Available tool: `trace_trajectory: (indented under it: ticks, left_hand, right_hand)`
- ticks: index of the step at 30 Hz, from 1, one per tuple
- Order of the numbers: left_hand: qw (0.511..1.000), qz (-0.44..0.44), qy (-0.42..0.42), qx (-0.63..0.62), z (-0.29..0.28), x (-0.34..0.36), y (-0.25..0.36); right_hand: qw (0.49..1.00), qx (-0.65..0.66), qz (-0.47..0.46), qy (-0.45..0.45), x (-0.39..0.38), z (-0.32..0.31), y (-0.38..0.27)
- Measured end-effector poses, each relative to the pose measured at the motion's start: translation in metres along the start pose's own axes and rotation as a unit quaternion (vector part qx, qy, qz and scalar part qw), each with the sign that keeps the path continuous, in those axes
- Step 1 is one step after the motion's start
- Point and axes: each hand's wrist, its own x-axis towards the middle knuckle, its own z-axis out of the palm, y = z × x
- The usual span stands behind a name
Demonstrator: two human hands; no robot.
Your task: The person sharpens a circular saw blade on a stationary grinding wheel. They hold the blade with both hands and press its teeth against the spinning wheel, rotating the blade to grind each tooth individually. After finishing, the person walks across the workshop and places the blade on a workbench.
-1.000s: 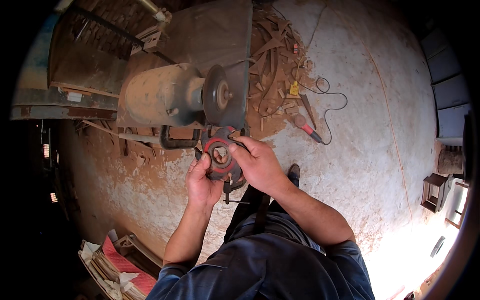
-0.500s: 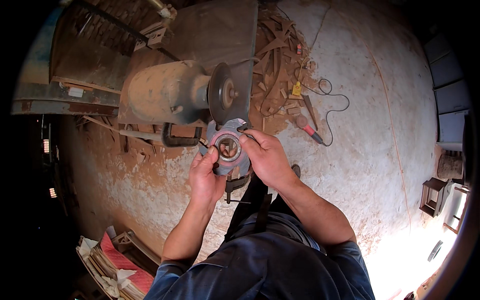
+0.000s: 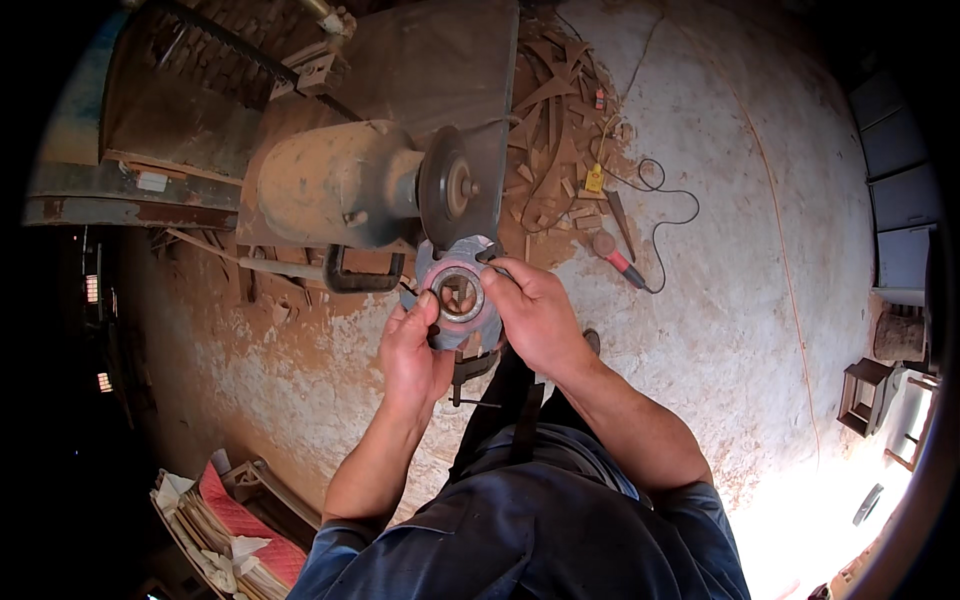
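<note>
A flat grey metal part (image 3: 466, 250) with a round hole and a raised, pink-edged ring is held between my two hands. My left hand (image 3: 412, 355) grips its left side, thumb on the ring, fingertips showing through the hole. My right hand (image 3: 540, 315) pinches its right edge with the thumb on top. The part's far edge is at the lower rim of a dark grinding disc (image 3: 438, 190), mounted on a dusty motor (image 3: 325, 185); whether they touch I cannot tell. Just left of the part is a black C-clamp (image 3: 365, 282), and a second clamp (image 3: 470, 375) shows below it.
The motor sits on a dusty metal table (image 3: 430, 70). Brown scraps (image 3: 550, 95) lie heaped on the floor beyond its right edge, near a red-handled corded tool (image 3: 622, 262) and a yellow item (image 3: 594, 180). A bundle with red cloth (image 3: 240, 520) stands lower left.
</note>
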Motion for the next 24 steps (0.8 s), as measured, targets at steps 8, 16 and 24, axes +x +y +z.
trace_trajectory:
  ticks: [8,16,24]
  left_hand:
    - [1.000,0.001,0.003,-0.003,-0.007,0.001,-0.003]
    - [1.000,0.002,0.006,-0.004,-0.002,-0.002,0.000]
    - [1.000,-0.001,-0.017,0.007,-0.014,-0.011,-0.004]
  right_hand:
    - [1.000,-0.005,0.001,0.005,-0.004,0.003,-0.005]
    - [1.000,-0.002,0.016,0.006,-0.006,0.004,-0.005]
    - [0.999,0.012,0.034,-0.023,-0.018,0.004,0.004]
